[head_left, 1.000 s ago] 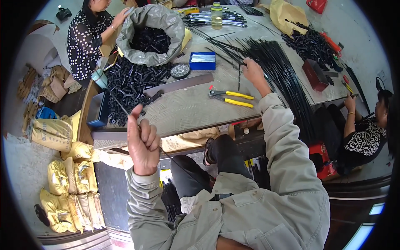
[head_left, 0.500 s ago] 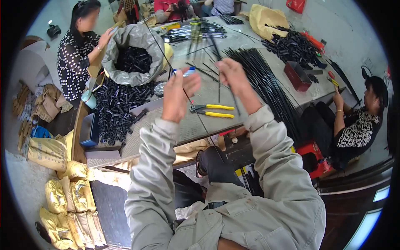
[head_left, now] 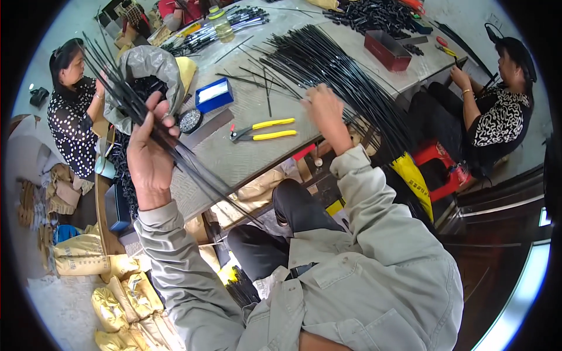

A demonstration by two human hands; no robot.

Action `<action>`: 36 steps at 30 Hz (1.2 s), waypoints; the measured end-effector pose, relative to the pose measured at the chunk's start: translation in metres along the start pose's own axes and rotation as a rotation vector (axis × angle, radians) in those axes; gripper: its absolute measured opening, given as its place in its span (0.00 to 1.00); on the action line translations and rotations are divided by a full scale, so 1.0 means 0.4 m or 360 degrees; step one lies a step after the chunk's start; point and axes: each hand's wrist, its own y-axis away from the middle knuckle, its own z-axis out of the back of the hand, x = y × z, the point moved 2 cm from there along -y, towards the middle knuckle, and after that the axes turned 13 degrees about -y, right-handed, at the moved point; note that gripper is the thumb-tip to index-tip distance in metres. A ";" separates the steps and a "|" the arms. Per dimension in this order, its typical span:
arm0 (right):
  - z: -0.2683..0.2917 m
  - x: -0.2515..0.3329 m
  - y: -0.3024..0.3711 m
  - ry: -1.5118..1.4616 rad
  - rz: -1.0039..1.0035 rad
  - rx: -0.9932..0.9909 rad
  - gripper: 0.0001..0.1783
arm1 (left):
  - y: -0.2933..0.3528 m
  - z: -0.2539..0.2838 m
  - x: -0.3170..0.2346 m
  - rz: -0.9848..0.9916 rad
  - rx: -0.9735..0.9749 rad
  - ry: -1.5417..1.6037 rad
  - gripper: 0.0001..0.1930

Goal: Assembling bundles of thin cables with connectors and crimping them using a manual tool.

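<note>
A bundle of long thin black rods (head_left: 133, 108) lies slantwise across my left hand (head_left: 153, 153), held between thumb and fingers. Its upper ends fan apart in front of the grey sack, and the lower ends run down past the table's front edge. My right hand (head_left: 324, 114) is over the table beside the big pile of black rods (head_left: 328, 64). Its fingers are bent and slightly blurred, the thumb side apart, and no rod shows in it. Between my hands lie yellow-handled cutting pliers (head_left: 266, 130), with several loose black rods (head_left: 257, 79) beyond them.
A blue box (head_left: 214, 95) and a round dish (head_left: 189, 121) stand near a grey sack (head_left: 158, 64) of black parts. Right of the rod pile is a dark red box (head_left: 387, 51). A bottle (head_left: 221, 24) stands farther back. One person sits at left, another at right.
My left hand has moved left and now grips a bundle instead of touching a single rod. The blurred rods have left my right hand, which is lower. The view has shifted.
</note>
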 end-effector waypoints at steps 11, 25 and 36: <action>-0.044 -0.041 -0.032 0.0314 0.0318 -0.0240 0.10 | 0.039 0.043 0.035 0.0036 0.0438 0.0170 0.19; -0.046 0.433 0.099 -0.2124 -0.0261 0.0450 0.06 | 0.015 0.073 0.069 0.0116 0.0328 0.0264 0.20; 0.016 0.460 0.244 -0.1424 0.0378 0.0184 0.04 | 0.058 0.059 0.039 -0.0020 0.0477 0.0390 0.21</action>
